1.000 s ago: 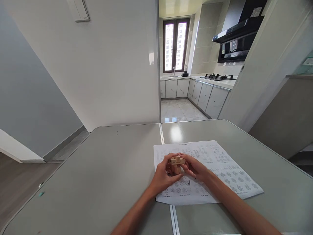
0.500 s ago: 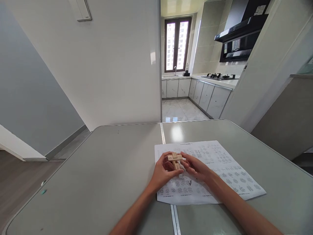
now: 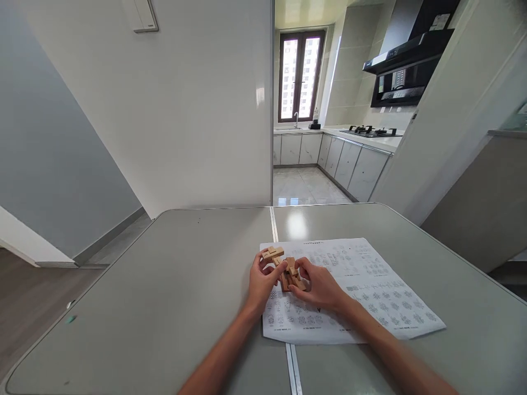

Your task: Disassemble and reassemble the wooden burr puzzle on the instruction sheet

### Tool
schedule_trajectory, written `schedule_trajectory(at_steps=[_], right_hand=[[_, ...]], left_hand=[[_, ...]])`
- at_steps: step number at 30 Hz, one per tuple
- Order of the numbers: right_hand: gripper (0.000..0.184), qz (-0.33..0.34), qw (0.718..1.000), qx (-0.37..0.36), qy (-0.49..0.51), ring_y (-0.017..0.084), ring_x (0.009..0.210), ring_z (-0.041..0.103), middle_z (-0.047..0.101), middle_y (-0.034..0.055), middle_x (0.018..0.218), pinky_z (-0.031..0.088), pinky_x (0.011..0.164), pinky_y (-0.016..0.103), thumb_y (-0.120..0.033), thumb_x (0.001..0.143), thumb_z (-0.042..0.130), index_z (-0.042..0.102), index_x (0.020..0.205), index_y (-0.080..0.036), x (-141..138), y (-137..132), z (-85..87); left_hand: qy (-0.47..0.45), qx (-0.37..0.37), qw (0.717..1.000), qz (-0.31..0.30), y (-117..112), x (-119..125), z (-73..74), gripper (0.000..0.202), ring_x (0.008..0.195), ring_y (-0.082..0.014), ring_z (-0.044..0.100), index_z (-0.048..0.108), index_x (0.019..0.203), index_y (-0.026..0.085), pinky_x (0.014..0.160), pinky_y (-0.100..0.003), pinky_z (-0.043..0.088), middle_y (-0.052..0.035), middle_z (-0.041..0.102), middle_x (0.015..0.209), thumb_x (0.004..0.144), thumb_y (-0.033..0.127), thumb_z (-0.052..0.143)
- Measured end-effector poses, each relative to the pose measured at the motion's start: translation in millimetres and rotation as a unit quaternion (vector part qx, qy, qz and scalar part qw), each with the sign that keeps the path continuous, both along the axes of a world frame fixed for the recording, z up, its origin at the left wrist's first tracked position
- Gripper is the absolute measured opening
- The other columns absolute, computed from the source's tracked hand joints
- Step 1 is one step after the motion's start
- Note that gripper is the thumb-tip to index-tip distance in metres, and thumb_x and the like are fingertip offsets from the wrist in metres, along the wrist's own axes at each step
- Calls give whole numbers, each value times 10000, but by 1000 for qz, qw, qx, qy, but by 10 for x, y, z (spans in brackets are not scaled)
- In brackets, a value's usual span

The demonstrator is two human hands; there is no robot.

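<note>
Light wooden puzzle pieces (image 3: 273, 253), crossed over one another, are gripped by my left hand (image 3: 258, 288), its thumb pressed on them. Just to the right, my right hand (image 3: 320, 282) has its thumb and fingers closed on more notched wooden pieces (image 3: 291, 274), some of a darker brown. The two groups touch or overlap between my hands; where they join is partly hidden by my fingers. Under both hands lies a printed sheet (image 3: 387, 285) with rows of small puzzle diagrams.
The grey-green table (image 3: 164, 307) has a metal seam (image 3: 293, 365) running down its middle. A small green bit (image 3: 71, 319) lies near the left edge. Beyond the table are a white wall (image 3: 206, 109) and a kitchen with cabinets (image 3: 348, 159).
The crossed wooden pieces have shifted left and tilted with my left hand. My right hand has closed in, and more wooden pieces, some darker, now show between my hands.
</note>
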State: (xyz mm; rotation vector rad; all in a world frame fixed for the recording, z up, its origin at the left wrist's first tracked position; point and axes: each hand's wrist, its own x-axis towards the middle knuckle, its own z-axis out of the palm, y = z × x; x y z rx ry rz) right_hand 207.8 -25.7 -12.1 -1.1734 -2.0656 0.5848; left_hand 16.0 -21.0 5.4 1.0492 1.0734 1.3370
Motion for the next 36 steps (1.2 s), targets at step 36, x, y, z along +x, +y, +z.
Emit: schedule_trajectory(at_steps=[36], right_hand=[[190, -34, 993, 93, 64, 148, 589, 631, 727, 22, 897, 501, 570, 272, -313, 1049, 490, 548, 1218, -247, 20, 77, -168]], left_hand=[[241, 134, 961, -29, -97, 7, -30, 656, 836, -149, 621, 595, 1330, 322, 647, -252, 527, -25, 631, 1205, 724, 231, 830]])
